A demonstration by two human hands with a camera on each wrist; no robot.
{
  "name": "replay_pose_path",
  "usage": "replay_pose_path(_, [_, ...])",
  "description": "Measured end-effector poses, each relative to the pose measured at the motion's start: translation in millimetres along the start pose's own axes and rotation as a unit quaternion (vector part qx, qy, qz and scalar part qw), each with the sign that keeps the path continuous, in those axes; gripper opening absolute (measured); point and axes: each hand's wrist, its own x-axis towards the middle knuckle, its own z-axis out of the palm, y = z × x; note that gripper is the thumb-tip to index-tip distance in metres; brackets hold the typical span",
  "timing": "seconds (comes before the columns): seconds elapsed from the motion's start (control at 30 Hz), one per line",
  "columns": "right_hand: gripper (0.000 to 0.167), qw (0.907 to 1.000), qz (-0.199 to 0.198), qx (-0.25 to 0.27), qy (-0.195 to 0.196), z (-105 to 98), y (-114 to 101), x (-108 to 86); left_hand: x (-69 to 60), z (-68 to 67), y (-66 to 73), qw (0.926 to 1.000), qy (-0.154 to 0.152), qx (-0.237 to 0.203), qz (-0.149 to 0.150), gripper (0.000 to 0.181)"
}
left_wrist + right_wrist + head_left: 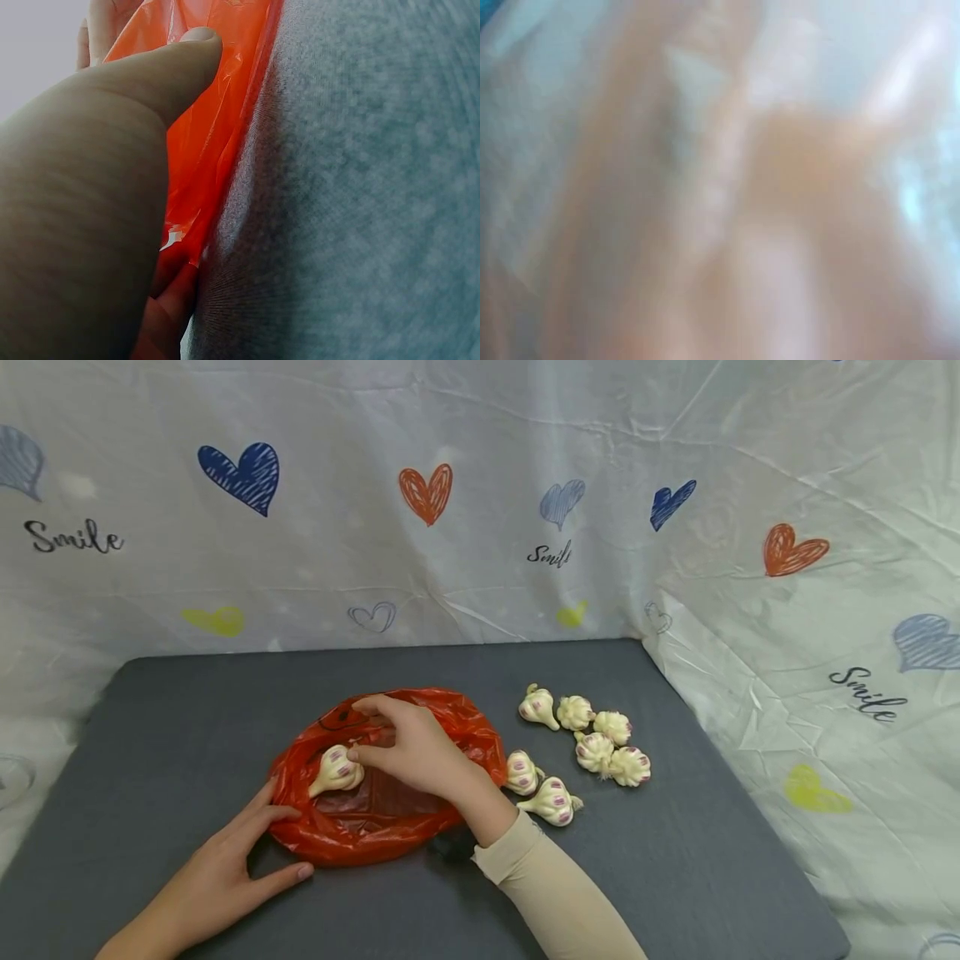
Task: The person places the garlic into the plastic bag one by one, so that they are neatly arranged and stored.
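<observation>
A red plastic bag (367,852) lies on the dark table with its mouth spread wide. Inside its left part sits a white garlic bulb (337,770) with purple marks. Over the bag's mouth hovers my right hand (412,747), fingers and thumb apart; the thumb tip overlaps the bulb's edge, and contact cannot be told. My left hand (225,868) rests against the bag's left side with fingers extended, the thumb apart at the front. In the left wrist view, its thumb (180,67) is in front of the red plastic (210,142). The right wrist view is blurred.
Right of the bag lie two garlic bulbs (553,802) close to its rim. Farther right is a cluster of several more bulbs (594,752). The dark table (675,877) meets a white cloth backdrop (480,560) printed with hearts.
</observation>
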Motion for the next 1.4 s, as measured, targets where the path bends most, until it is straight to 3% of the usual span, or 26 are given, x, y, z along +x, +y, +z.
replay_pose_path(0.67, [0.057,0.9953,0.012,0.026,0.092,-46,-9,-16.3,-0.3,2.6,0.8,1.0000,0.003,0.006,0.005,0.065])
replay_pose_path(0.97, [0.057,0.9873,-0.007,0.040,0.154,-78,-1,-19.0,-1.6,-0.9,1.5,0.9999,0.008,0.009,0.010,0.065])
replay_pose_path(1.4, [0.059,0.9767,0.017,0.030,0.212,-108,15,-27.1,-1.6,-0.8,0.2,1.0000,0.003,0.006,0.005,0.065])
